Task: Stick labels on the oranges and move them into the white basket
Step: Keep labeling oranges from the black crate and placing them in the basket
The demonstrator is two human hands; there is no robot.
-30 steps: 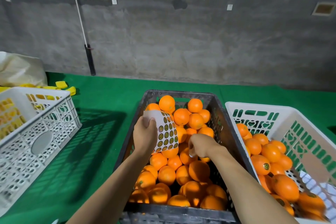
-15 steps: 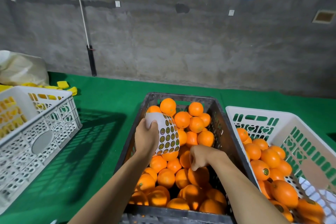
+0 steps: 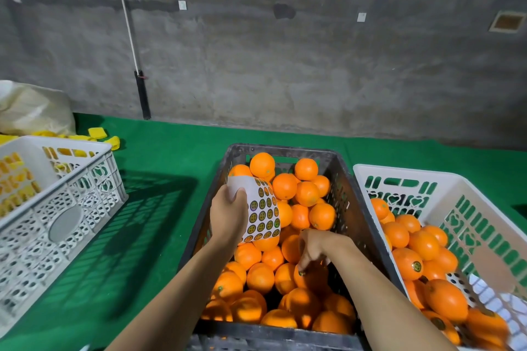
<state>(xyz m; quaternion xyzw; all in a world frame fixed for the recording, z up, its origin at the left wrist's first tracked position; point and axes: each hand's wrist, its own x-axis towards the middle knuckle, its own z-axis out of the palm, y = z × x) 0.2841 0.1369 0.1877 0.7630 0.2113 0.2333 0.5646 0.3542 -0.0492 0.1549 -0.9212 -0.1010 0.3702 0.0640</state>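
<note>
Dark crate point(image 3: 352, 208) sits centre on the green table point(image 3: 159, 168), heaped with unlabelled oranges point(image 3: 285, 186). Left hand point(image 3: 228, 215) is raised over the crate's left side, fingers point(image 3: 238, 195) curled round a curved label sheet point(image 3: 261, 209) printed with rows of round stickers. Right hand point(image 3: 315, 246) reaches down into the pile near the crate's middle, fingertips bunched and pressing a small round label point(image 3: 301, 273) against one orange point(image 3: 312, 278) there; whether they pinch the label or only press it cannot be told.

White basket point(image 3: 467, 208) stands just right of the crate, touching or nearly so, holding labelled oranges point(image 3: 407, 263), stickers visible on several. A second white basket point(image 3: 71, 208) sits well apart on the left, with yellow items point(image 3: 17, 177) inside.
</note>
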